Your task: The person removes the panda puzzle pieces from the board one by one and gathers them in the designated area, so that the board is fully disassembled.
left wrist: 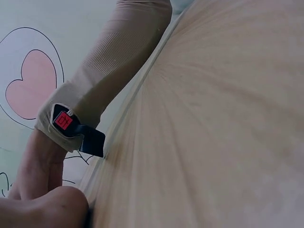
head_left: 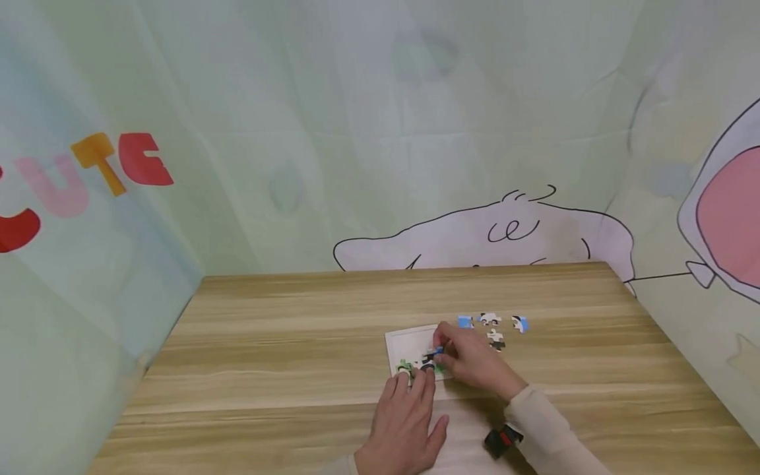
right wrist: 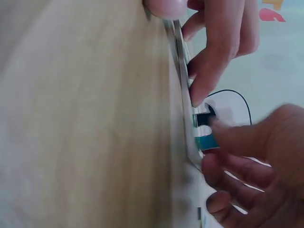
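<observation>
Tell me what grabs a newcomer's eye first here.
Both hands meet over a white puzzle tray at the middle of the wooden table. The right hand pinches a blue puzzle piece in its grip over the tray, while the left hand presses fingers on the tray's near edge. Loose pieces lie just beyond the right hand.

The head view looks forward and down from above the bench, far enough to take in both hands, the white puzzle board under the fingers, and the printed backdrop behind. The left wrist view sits low, almost on the bench surface, facing across at the right forearm's sleeve, very near. The right wrist view is also close and turned sideways, skimming the bench toward the fingers of both hands at the board's edge. All three share the bench; head and right wrist views share the board.
</observation>
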Tool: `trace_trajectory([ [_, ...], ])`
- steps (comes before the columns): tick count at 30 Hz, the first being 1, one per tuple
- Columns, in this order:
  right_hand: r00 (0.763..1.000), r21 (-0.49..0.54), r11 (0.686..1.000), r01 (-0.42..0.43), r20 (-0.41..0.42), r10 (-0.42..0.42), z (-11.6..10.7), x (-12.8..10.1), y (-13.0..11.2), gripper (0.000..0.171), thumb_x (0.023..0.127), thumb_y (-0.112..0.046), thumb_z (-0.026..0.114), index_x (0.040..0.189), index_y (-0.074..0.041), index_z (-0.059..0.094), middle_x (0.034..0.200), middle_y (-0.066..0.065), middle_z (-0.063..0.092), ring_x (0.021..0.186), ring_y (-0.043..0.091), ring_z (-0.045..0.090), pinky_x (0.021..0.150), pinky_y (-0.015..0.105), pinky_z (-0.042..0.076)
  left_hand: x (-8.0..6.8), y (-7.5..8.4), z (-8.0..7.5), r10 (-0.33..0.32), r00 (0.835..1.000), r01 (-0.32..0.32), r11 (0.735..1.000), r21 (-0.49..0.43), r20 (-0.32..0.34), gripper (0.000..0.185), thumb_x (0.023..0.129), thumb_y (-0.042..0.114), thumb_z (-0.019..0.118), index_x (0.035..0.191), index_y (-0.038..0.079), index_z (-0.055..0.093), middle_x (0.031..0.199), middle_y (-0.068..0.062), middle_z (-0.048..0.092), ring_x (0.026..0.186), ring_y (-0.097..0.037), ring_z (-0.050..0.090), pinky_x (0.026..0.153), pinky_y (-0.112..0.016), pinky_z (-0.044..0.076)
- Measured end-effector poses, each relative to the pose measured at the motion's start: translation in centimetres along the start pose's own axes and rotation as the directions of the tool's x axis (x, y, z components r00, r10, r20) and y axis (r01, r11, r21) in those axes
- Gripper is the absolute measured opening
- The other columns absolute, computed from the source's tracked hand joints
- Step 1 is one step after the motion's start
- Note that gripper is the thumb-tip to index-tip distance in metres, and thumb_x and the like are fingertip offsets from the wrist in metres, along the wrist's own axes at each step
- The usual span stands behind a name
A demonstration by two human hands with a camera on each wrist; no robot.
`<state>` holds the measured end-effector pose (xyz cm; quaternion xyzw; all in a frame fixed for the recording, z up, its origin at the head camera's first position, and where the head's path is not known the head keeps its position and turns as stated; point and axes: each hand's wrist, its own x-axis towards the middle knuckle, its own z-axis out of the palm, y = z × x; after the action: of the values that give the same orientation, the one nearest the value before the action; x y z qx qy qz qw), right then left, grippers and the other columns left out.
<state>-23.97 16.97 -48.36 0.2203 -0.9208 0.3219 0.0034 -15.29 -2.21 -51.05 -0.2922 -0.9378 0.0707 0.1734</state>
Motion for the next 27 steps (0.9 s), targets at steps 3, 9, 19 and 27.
trace_trajectory([
  [3,0.996,0.098,0.993,-0.062,-0.065,0.069,0.0,0.0,0.0,0.015,0.097,-0.005,0.076,0.098,-0.016,0.065,0.089,-0.003,0.071,0.075,0.006,0.060,0.068,0.021,0.050,0.0,0.0,0.0,-0.003,1.000,0.003,1.000,0.000,-0.022,0.070,0.100,0.062,0.051,0.146,0.010,0.062,0.134,-0.005,0.066,0.109,-0.023,0.059,0.095,-0.035,0.046],
  [9,0.965,0.174,0.973,-0.155,-0.187,0.187,-1.5,-0.6,1.2,0.008,0.099,-0.010,0.076,0.106,-0.013,0.076,0.096,0.003,0.079,0.081,0.011,0.064,0.072,0.023,0.052,0.0,0.0,0.1,-0.005,1.000,0.005,1.000,0.006,-0.027,0.071,0.100,0.062,0.052,0.146,0.010,0.062,0.132,-0.002,0.066,0.107,-0.023,0.058,0.095,-0.035,0.045],
  [19,0.904,0.181,0.934,-0.309,-0.249,0.347,-5.6,-4.5,6.1,0.020,0.101,-0.011,0.072,0.117,-0.001,0.077,0.096,0.012,0.079,0.074,0.007,0.062,0.062,0.023,0.050,0.0,0.3,0.0,-0.011,1.000,0.010,0.999,0.043,0.023,0.071,0.103,0.060,0.048,0.149,0.009,0.060,0.136,-0.008,0.066,0.095,-0.026,0.055,0.088,-0.037,0.041],
  [27,0.875,0.076,0.918,-0.389,-0.282,0.394,-7.1,-6.9,9.1,0.019,0.100,-0.011,0.072,0.114,0.000,0.077,0.101,0.014,0.078,0.087,0.016,0.064,0.069,0.023,0.048,0.1,0.2,0.0,0.000,1.000,-0.001,0.999,0.036,0.027,0.069,0.103,0.059,0.047,0.149,0.009,0.060,0.136,-0.009,0.066,0.094,-0.026,0.054,0.086,-0.037,0.040],
])
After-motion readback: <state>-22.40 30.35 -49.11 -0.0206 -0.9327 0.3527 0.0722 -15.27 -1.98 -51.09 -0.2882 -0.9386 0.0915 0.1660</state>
